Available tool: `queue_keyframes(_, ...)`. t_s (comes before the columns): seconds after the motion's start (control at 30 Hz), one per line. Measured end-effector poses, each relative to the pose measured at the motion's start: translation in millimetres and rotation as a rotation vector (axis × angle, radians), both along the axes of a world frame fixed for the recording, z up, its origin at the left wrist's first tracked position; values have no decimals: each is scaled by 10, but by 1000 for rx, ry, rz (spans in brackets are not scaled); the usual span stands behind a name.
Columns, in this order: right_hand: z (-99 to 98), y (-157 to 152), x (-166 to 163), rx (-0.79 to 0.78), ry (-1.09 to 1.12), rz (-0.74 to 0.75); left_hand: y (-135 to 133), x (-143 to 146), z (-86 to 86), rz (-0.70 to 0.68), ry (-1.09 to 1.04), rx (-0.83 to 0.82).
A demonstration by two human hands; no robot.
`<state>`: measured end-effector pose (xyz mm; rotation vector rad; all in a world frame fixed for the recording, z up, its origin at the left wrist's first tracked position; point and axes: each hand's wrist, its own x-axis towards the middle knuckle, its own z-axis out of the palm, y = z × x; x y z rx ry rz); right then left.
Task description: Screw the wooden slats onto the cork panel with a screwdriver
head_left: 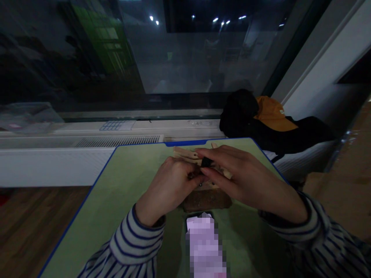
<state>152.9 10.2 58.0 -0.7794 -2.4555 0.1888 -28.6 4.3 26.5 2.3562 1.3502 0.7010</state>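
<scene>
My right hand (240, 170) pinches a small black piece (206, 161) between thumb and fingers, above the middle of the table. Close against it, my left hand (172, 183) has its thumb and fingers pressed together; whatever they grip is hidden. Beneath both hands lie light wooden pieces (185, 153) with small dark holes, partly covered by the fingers. A brown block (207, 200) sits just in front of them, on the near side. Nearer to me, a phone (204, 243) lies on the table, its screen blurred out.
The green tabletop (121, 193) has a blue edge. Behind it are a white radiator (52, 162) and a window sill. A black garment (307, 125) and an orange cap (274, 114) rest at the back right. A clear plastic bag (31, 116) stands at the far left.
</scene>
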Motion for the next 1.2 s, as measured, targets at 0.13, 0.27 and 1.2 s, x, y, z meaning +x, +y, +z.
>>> queue_keyframes(0.13, -2, 6, 9, -31, 20, 49, -7, -5, -2, -10, 2, -7)
queue_keyframes(0.27, -4, 19, 8, -28, 12, 42, -11, -1, -3, -20, 0, -10)
queue_keyframes(1.2, -35, 14, 21, 11, -27, 27, -1, -14, -5, -34, 9, -27)
